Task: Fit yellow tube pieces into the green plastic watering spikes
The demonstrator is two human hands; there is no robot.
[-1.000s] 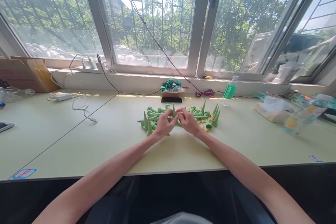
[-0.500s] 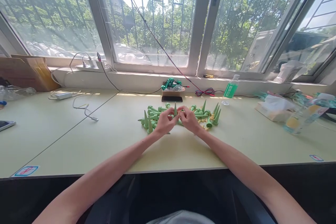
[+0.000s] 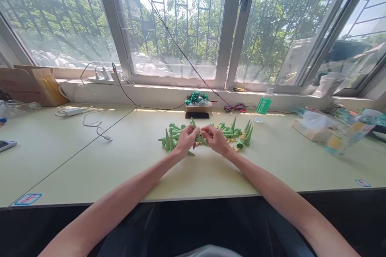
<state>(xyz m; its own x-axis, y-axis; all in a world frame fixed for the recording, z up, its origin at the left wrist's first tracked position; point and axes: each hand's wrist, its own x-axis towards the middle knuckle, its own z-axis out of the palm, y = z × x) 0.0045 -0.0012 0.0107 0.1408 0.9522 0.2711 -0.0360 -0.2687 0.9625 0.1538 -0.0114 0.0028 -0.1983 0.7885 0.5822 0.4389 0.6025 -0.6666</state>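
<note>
My left hand (image 3: 186,140) is closed around a green cone (image 3: 193,123) whose tip points up and slightly left. Right beside it, my right hand (image 3: 216,139) has its thumb and fingertips pinched together near the cone; whatever they hold is too small to make out. Several green cones (image 3: 167,139) lie and stand left of my hands. More green cones (image 3: 248,136) stand at the right, with small yellow pieces (image 3: 236,147) scattered among them.
Behind the pile are a black phone (image 3: 197,115) and a small box (image 3: 199,108) with green material. A bottle (image 3: 264,105) stands at the back right, near a tissue box (image 3: 313,127). A white cable (image 3: 98,128) lies left.
The cone in my left hand has tilted left from upright, and that hand has moved slightly left. My right fingertips have drawn together beside it.
</note>
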